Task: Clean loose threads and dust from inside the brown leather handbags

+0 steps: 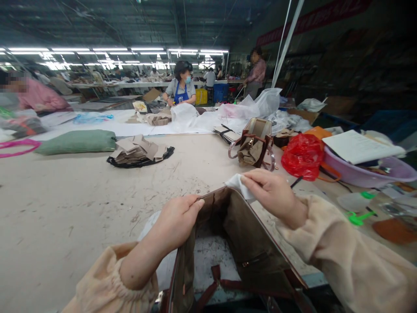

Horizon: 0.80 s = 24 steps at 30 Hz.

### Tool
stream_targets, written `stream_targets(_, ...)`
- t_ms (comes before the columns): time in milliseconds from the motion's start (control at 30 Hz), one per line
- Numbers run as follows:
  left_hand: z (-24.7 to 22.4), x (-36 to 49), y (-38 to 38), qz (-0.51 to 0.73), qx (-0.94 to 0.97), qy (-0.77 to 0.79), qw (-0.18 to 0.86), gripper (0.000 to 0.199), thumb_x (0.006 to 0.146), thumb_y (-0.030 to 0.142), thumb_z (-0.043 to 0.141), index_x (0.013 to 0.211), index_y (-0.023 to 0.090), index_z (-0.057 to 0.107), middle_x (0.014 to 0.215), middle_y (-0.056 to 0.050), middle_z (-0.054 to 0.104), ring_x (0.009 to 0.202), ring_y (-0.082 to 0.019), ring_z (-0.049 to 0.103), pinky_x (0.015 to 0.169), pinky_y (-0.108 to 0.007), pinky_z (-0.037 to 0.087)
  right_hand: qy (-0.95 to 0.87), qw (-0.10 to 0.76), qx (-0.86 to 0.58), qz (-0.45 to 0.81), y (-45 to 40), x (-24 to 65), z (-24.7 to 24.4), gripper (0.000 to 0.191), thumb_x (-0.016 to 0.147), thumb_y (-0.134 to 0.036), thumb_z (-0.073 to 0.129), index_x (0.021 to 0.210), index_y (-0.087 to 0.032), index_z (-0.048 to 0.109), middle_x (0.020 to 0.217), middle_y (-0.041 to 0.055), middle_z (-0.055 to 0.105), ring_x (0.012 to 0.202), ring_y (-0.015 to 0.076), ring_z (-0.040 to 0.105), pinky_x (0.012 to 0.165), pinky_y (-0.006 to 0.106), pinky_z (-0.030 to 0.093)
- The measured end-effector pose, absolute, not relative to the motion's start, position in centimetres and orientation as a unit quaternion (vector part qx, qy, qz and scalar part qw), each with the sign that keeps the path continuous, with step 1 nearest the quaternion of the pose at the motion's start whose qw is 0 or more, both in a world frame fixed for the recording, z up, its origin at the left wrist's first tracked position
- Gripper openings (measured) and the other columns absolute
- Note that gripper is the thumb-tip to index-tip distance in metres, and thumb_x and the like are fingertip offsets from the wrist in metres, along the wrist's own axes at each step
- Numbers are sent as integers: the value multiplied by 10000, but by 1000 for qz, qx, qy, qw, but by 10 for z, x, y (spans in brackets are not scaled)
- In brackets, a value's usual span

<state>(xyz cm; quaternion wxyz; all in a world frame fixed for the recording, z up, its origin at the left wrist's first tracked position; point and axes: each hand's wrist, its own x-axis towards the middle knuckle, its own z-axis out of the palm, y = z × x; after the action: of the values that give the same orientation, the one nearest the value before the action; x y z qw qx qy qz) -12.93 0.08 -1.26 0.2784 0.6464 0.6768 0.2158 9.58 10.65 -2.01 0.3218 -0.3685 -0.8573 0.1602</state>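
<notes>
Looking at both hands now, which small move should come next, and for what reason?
Perhaps slide the right hand, with its white cloth, slightly along the edge of the open bag: the cloth appears to touch that edge at the far corner, and the left hand holds it nearby.

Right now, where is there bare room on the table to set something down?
The widest bare patch of table, marked with flecks, lies left of the left hand, this side of the green bundle. Another lies beyond the open bag, between the card pile and the brown handbag. It's crowded on the right: red bag, purple basin, bottle.
</notes>
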Motion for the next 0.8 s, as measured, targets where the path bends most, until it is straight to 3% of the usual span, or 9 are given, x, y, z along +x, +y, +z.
stream_targets(67, -12, -129, 1, 216, 644, 678, 281, 359, 897, 355, 332, 769, 179, 618, 767, -44, 673, 746, -206, 589, 680, -296, 422, -913, 266, -297, 81, 102, 89, -13, 291, 936, -301, 429, 919, -161, 683, 887, 77, 665, 826, 174, 597, 737, 280, 433)
stream_targets(233, -13, -129, 0, 220, 648, 675, 276, 359, 897, 361, 340, 813, 182, 639, 801, -49, 685, 770, -205, 595, 702, -291, 424, -950, 101, -274, -107, 91, 68, 4, 253, 905, -214, 431, 784, -156, 645, 745, 77, 619, 655, 180, 571, 558, 300, 335)
stream_targets(333, -15, -130, -1, 222, 649, 675, 273, 364, 900, 368, 337, 812, 183, 638, 793, -47, 679, 761, -199, 589, 702, -290, 418, -951, 72, -254, -159, 89, 60, 7, 189, 843, -166, 470, 727, -144, 617, 697, 83, 596, 595, 180, 544, 510, 308, 266)
stream_targets(433, -15, -130, -1, 221, 644, 676, 282, 369, 902, 371, 330, 793, 181, 628, 766, -43, 666, 743, -199, 578, 680, -293, 408, -949, 117, -263, -130, 92, 59, 0, 196, 832, -170, 467, 701, -140, 610, 676, 72, 590, 604, 165, 537, 533, 298, 286)
stream_targets(600, -14, -130, 0, 223, 642, 675, 286, 361, 900, 373, 336, 789, 188, 626, 770, -40, 665, 749, -203, 574, 678, -295, 401, -887, 280, -365, 42, 98, 69, -22, 265, 848, -215, 448, 666, -152, 631, 659, 38, 613, 661, 148, 563, 626, 265, 366)
stream_targets(800, -15, -131, 0, 230, 640, 677, 282, 356, 902, 373, 347, 772, 190, 623, 758, -32, 659, 742, -200, 573, 700, -297, 399, -722, 378, -517, 263, 110, 90, -30, 311, 841, -390, 494, 722, -160, 667, 589, 0, 586, 544, 140, 520, 482, 243, 358)
